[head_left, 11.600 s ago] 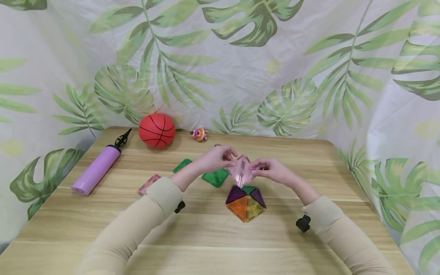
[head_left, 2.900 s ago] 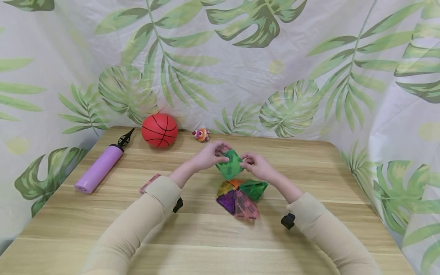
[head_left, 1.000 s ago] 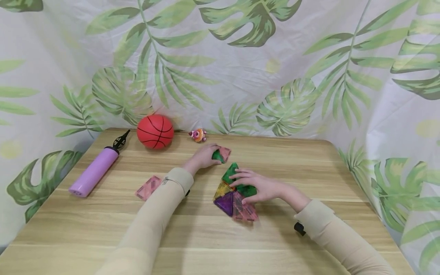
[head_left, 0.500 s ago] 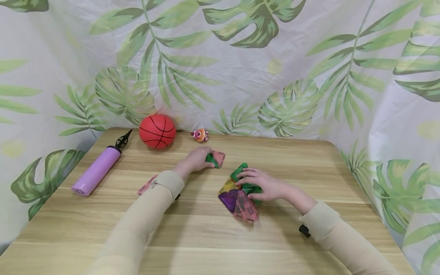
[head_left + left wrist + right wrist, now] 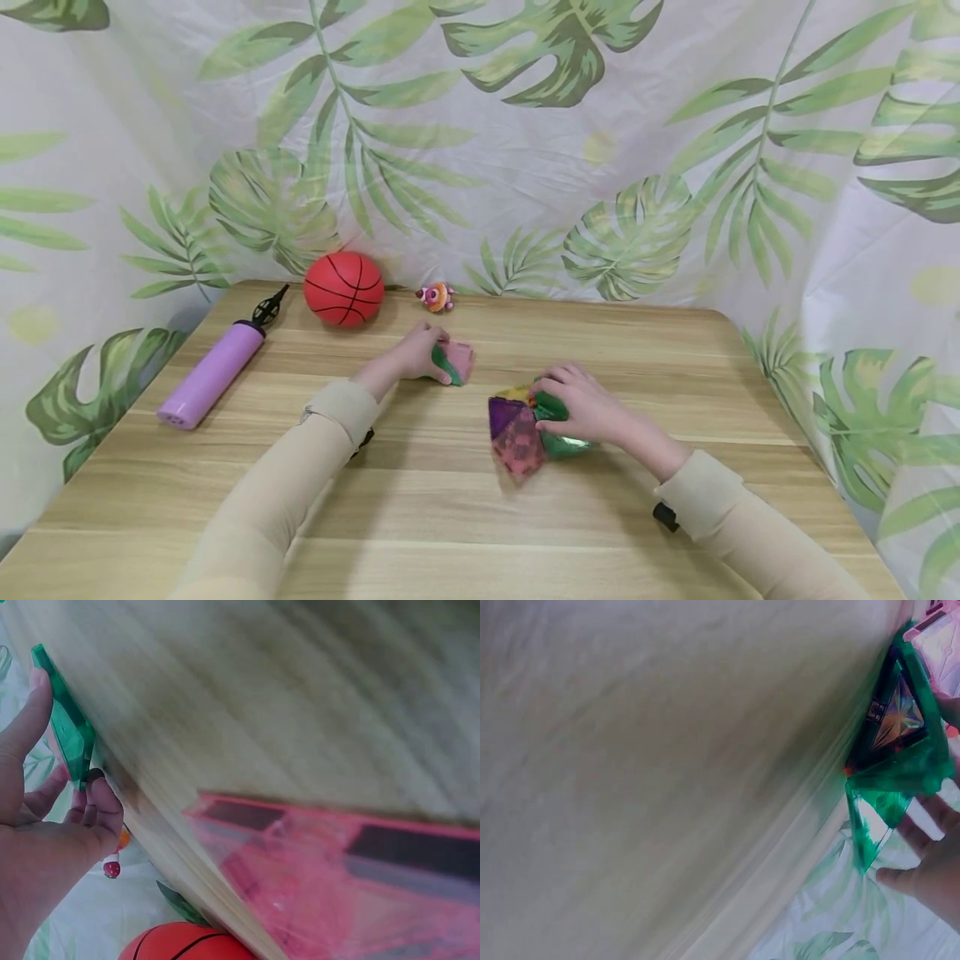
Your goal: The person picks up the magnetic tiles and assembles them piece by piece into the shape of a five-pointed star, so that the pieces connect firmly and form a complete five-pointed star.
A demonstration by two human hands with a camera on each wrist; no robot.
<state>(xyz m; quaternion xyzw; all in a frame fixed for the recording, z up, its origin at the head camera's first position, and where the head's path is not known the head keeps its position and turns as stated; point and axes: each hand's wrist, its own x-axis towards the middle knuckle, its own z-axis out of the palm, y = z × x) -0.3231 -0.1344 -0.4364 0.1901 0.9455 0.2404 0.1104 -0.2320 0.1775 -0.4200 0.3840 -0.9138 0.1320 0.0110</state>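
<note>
My left hand [image 5: 417, 352] grips a green magnetic tile [image 5: 71, 735] with a pink magnetic tile [image 5: 460, 358] against it, just above the tabletop. My right hand [image 5: 587, 407] holds the far right side of a pointed structure of magnetic tiles [image 5: 519, 448], its thumb and fingers bent round it. Purple, pink, yellow and green triangles show in that structure; the hand hides part of it. In the right wrist view, a green tile [image 5: 874, 825] juts out beside the fingers. Another pink magnetic tile [image 5: 300, 885] looms close in the left wrist view.
A red toy basketball [image 5: 344, 288] and a small pink-and-orange figurine [image 5: 435, 297] stand along the table's back edge. At the left lies a purple hand pump [image 5: 213, 371] with a black nozzle. A leaf-patterned cloth [image 5: 517, 167] hangs behind the wooden table [image 5: 450, 533].
The right hand has turned the structure clockwise, bringing its pink side to the front. My left hand has drawn the green and pink tiles slightly left and nearer.
</note>
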